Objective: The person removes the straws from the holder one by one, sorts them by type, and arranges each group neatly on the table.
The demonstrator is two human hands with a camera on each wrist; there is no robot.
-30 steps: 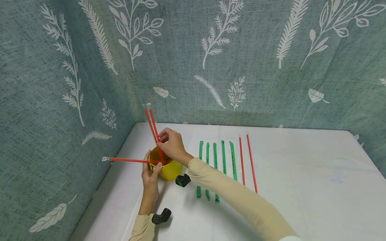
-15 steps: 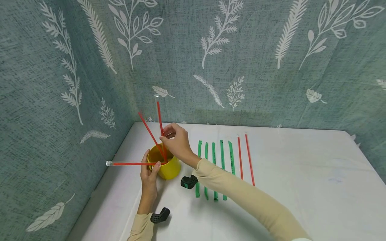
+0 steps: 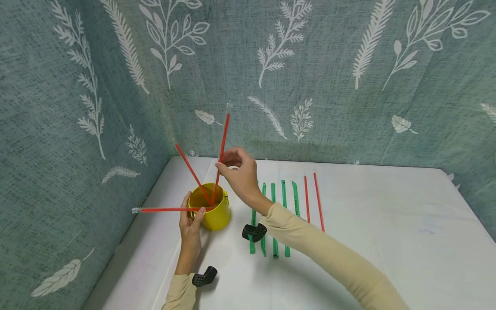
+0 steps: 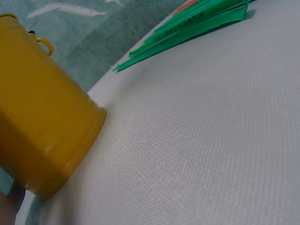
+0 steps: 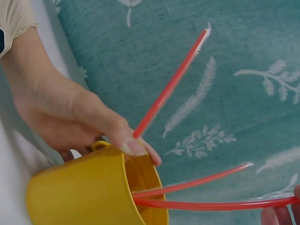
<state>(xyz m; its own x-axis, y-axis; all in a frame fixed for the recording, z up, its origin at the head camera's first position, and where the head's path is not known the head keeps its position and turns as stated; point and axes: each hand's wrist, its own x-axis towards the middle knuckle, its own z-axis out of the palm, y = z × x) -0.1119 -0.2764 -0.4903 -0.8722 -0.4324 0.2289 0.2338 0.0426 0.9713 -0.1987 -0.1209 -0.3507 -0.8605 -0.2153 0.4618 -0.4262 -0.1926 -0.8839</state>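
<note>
Pinching a red straw [image 3: 225, 133], the right hand [image 3: 244, 175] partly hid illegibly printed green sticks [image 3: 275, 248]; the left hand [image 3: 190, 232] gripped a yellow pail [image 3: 217, 218].

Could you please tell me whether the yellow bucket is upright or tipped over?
Upright: the yellow bucket stands base-down on the white table, mouth facing up, with the left hand gripping its side.
</note>
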